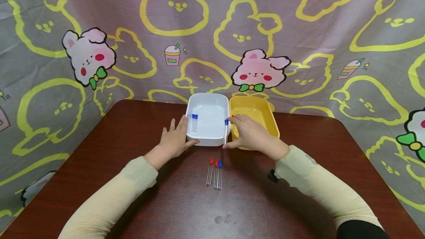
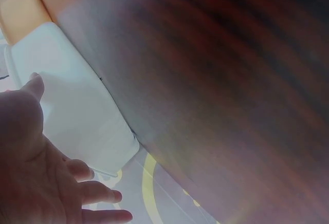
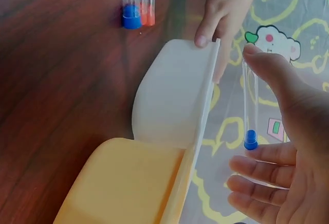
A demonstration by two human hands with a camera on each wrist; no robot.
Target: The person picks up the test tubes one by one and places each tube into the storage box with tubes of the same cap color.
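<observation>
Right hand (image 1: 250, 134): my thumb and index finger pinch a blue-capped tube (image 1: 226, 132) by its two ends, index finger at the cap, thumb at the clear end; the other fingers are off it. In the head view the tube is nearly upright, cap uppermost, in line with the white tray's (image 1: 212, 121) right edge, where the yellow tray (image 1: 266, 119) adjoins. The right wrist view shows it apart from both trays.

Left hand (image 1: 173, 140): fingers spread, holding no tube. My thumb lies against the near wall of the white tray at its left corner, the fingers along its left side.

White tray contents: two blue-capped tubes (image 1: 196, 124), side by side near the left wall, caps away from me. Yellow tray: one red cap (image 1: 232, 115) visible at its left edge; my right hand hides much of the interior, so I cannot count further.

Table (image 1: 159, 202), on my side of the trays: three tubes lying with caps toward the trays. Left one red (image 1: 209, 172), middle red (image 1: 216, 175), right blue (image 1: 220, 176); the latter two close together. Patterned curtain (image 1: 199, 76) behind.
</observation>
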